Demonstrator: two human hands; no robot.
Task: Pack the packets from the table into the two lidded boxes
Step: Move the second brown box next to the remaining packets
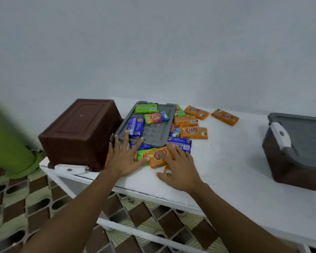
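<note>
A brown box point(80, 132) lies tipped over at the table's left end, its base facing up. Its grey lid point(154, 136) lies flat beside it with three packets on it: a green one point(146, 108), a multicoloured one point(156, 118) and a blue one point(136, 126). Several orange, blue and green packets lie scattered around the lid. My left hand point(125, 157) rests spread over packets at the lid's near edge. My right hand point(179, 166) lies flat on an orange packet point(156, 157). A second brown box point(297, 152) with a grey lid shut stands at the right.
The white table point(235, 170) has its near edge running diagonally below my arms. A white latch piece point(69, 169) lies by the tipped box at the table's left corner. A green post point(5, 143) stands left of the table. Patterned floor tiles lie below.
</note>
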